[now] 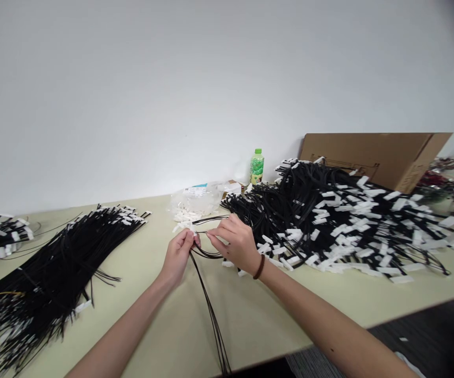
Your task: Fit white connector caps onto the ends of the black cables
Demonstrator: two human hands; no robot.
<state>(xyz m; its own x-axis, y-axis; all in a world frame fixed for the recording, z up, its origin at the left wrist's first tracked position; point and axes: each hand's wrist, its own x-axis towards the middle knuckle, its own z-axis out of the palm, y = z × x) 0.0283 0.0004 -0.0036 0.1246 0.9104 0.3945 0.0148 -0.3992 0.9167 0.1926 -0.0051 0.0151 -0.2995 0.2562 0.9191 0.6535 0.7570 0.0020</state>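
Between the thumb and fingers of my left hand point(178, 255) is a small white connector point(193, 230). Several thin black wires point(210, 310) hang from near that hand down over the table's front edge. To the right, my right hand point(236, 242) pinches the end of a black wire close to the connector; whether the wire sits inside it is too small to tell. Just behind the hands lies a clear plastic bag point(199, 202) with many white connectors point(189, 214) at its mouth.
A large heap of black wires with white connectors point(329, 220) covers the right side. Another black wire bundle point(65, 252) lies left, with more at the far left edge. A green-capped bottle point(256, 168) and a leaning cardboard box point(368, 152) stand along the wall.
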